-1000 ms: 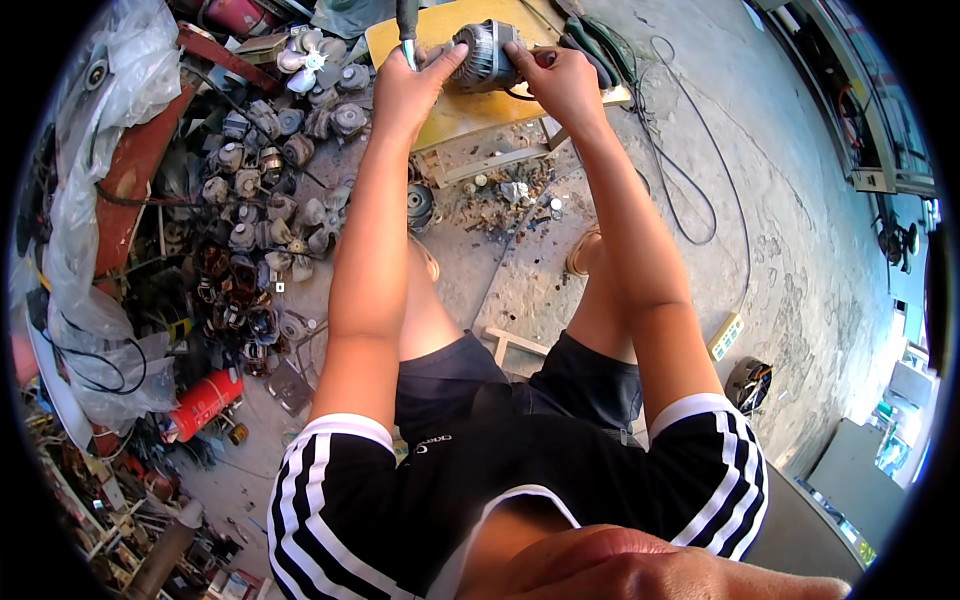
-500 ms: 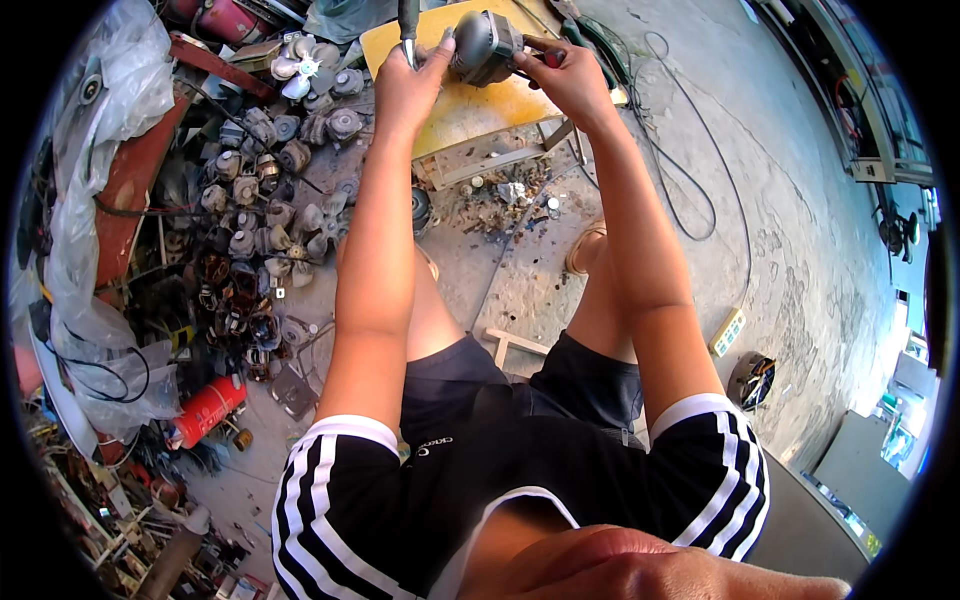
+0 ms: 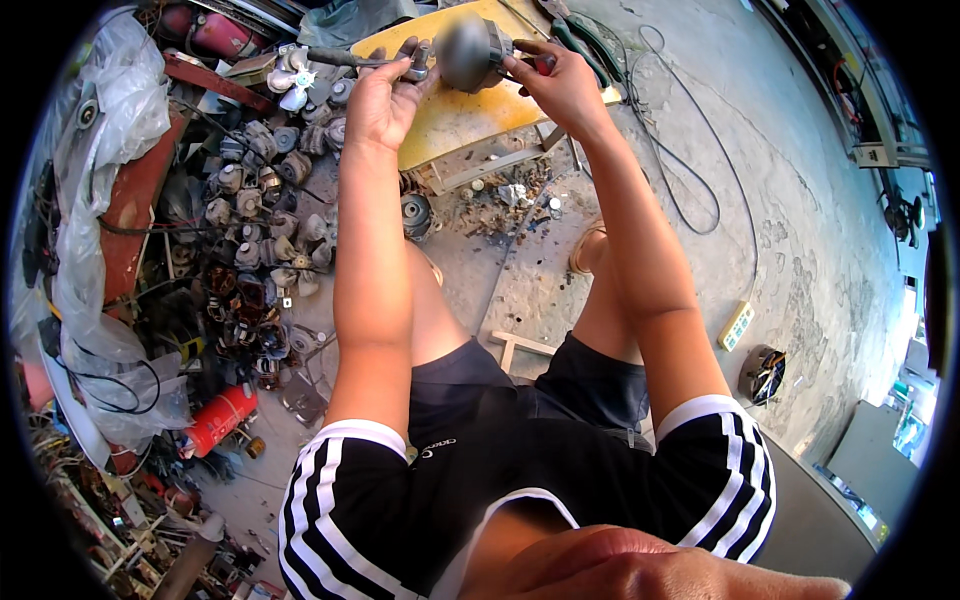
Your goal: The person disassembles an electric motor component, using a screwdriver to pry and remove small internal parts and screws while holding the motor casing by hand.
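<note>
Where fan motors (image 3: 250, 190) lie heaped at far left: the wrench (image 3: 340, 57), if it slipped that way, could drop among them and be awkward to pick out.

Wrench: held nearly level, dark handle pointing left, metal head just beside the grey motor (image 3: 470, 52); a careless swing could knock the casing.

Left hand (image 3: 383, 105): pinches the wrench near its head between thumb and fingers, palm partly open (a light hold, by the look of it), so a sudden twist could work it loose.

Yellow board (image 3: 432, 140): lies below; I cannot tell whether the grey motor rests on it or hangs just above.

Grey motor: between the hands, right of the left hand and against the right fingertips; rounded and steadied only from the right, it could roll or tip if they eased.

Red handle (image 3: 545, 63): tucked in the right hand (image 3: 562, 88), it could slide out because those fingers are also busy.

Right hand: pinches the grey motor's right edge; so marginal a grip could give under a sideways push.
</note>
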Demonstrator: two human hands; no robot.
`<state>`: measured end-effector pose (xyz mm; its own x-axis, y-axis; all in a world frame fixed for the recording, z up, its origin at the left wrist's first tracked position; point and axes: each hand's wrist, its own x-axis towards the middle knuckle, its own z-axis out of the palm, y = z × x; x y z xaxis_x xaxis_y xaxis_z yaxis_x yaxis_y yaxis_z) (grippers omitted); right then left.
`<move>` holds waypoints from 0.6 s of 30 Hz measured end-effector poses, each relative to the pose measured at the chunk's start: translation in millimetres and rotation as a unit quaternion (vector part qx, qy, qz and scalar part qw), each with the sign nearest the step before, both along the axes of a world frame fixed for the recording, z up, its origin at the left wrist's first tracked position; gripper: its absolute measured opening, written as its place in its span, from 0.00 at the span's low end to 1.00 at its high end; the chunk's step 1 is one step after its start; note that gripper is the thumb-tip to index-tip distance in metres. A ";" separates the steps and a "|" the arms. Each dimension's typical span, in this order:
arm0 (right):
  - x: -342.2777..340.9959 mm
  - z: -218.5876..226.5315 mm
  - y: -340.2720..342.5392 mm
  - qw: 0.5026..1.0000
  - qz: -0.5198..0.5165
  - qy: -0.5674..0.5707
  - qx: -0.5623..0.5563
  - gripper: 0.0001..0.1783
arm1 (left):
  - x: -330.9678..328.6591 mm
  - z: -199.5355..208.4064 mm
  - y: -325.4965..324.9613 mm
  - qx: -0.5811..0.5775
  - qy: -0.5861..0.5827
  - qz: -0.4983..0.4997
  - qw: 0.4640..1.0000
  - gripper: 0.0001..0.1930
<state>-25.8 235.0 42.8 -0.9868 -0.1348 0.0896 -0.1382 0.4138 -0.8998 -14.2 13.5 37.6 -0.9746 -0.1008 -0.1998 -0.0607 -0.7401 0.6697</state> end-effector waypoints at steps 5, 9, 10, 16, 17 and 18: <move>-1.6 -3.3 3.0 0.997 -0.006 0.047 -0.058 0.23 | 9.0 9.7 9.4 -0.179 0.092 0.021 0.979 0.17; 1.9 19.3 22.0 0.976 -0.053 -0.103 -0.187 0.25 | 6.9 5.1 5.7 -0.195 0.065 0.034 0.978 0.12; -1.1 20.1 29.9 0.966 -0.061 -0.109 -0.226 0.25 | 4.3 0.4 6.0 -0.202 0.068 0.039 0.976 0.12; -10.2 36.8 98.7 0.926 -0.103 -0.180 -0.316 0.31 | 4.8 7.6 13.0 -0.259 0.083 0.070 0.960 0.12; -11.6 33.8 110.5 0.910 -0.069 -0.190 -0.361 0.30 | 5.8 8.7 12.3 -0.255 0.087 0.070 0.961 0.12; -12.1 29.3 121.2 0.892 -0.036 -0.199 -0.405 0.30 | 6.6 9.5 12.8 -0.252 0.079 0.074 0.962 0.12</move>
